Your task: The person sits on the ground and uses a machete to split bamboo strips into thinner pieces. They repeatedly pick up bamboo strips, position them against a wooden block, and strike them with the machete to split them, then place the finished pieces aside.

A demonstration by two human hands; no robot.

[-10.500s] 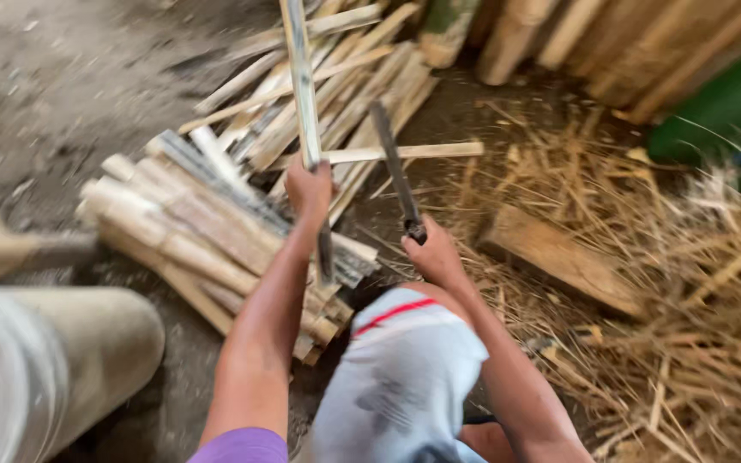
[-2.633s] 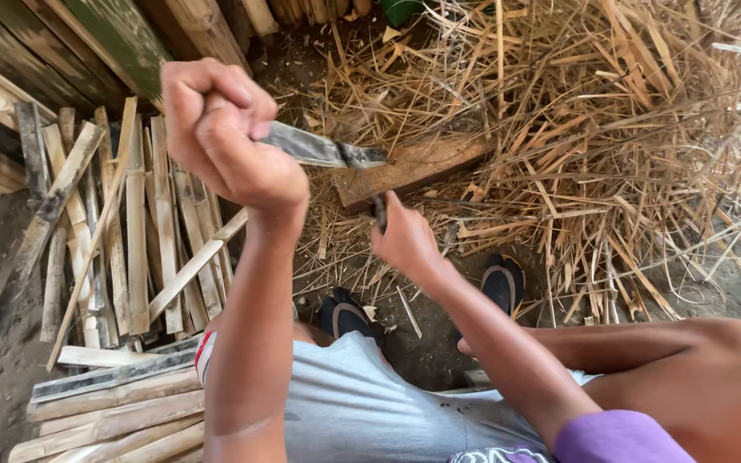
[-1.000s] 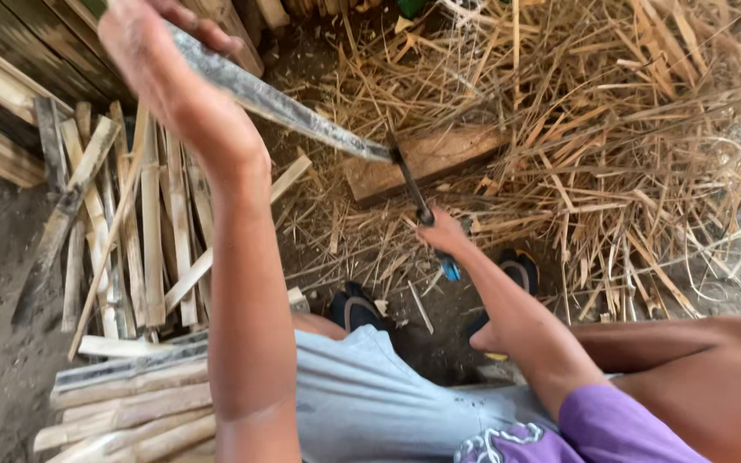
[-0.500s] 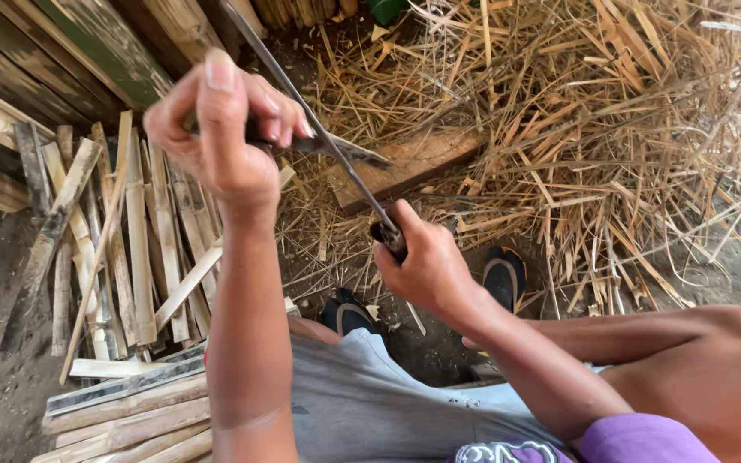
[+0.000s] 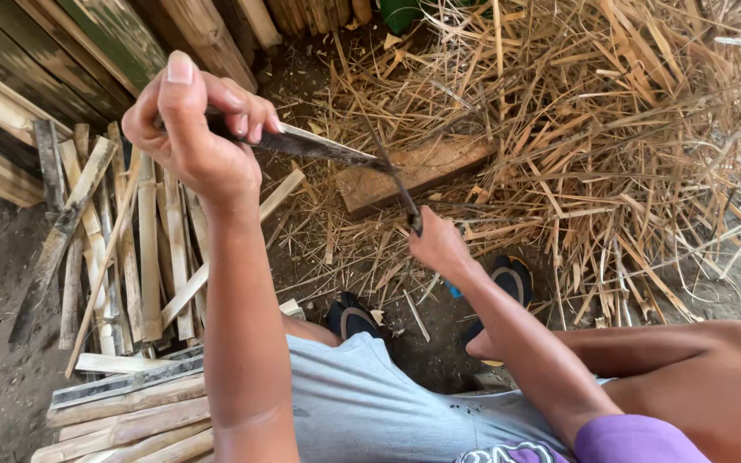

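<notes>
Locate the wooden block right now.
In the head view the wooden block lies upper centre on the ground, at the straw pile's left edge, just beyond the knife in the right hand.

Left hand (image 5: 192, 141) raised, grip clenched — right hand (image 5: 439, 247) lower, fisted.
</notes>
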